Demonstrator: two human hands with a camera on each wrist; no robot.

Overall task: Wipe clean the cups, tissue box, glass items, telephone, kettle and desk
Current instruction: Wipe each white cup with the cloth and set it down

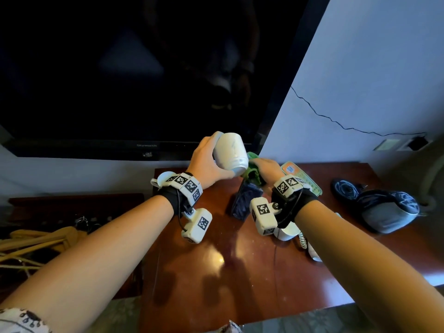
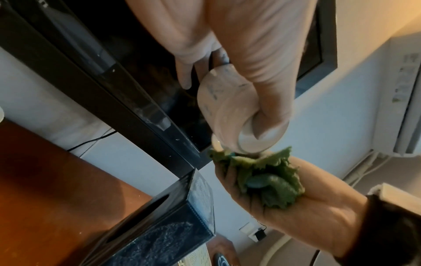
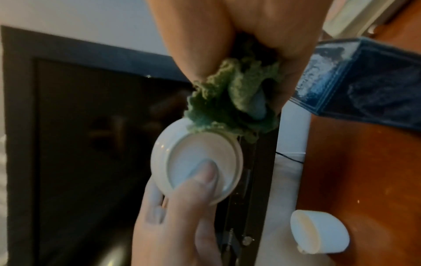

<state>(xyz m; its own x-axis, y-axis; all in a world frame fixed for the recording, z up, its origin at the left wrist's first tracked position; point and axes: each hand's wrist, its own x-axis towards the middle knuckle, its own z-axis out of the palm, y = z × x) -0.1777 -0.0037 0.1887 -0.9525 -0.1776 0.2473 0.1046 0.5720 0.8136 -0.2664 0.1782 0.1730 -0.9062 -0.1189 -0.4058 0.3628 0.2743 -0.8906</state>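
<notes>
My left hand [image 1: 207, 162] grips a white cup [image 1: 231, 151], tipped on its side above the brown desk [image 1: 216, 272]. In the right wrist view its thumb [image 3: 196, 183] lies across the cup's base [image 3: 196, 158]. My right hand [image 1: 263, 167] holds a bunched green cloth [image 1: 251, 165] whose edge touches the rim of the base. The left wrist view shows the cup [image 2: 223, 111] just above the cloth [image 2: 268, 176]. Under both hands stands a dark tissue box [image 1: 245, 200]. The telephone [image 1: 304, 180] lies partly hidden behind my right wrist.
A black TV [image 1: 144, 80] hangs close behind the cup. A second white cup [image 3: 318, 234] lies on the desk by the wall, and another [image 1: 286, 233] sits under my right wrist. A dark grey kettle [image 1: 384, 210] lies far right. Wooden hangers [image 1: 36, 241] are at left.
</notes>
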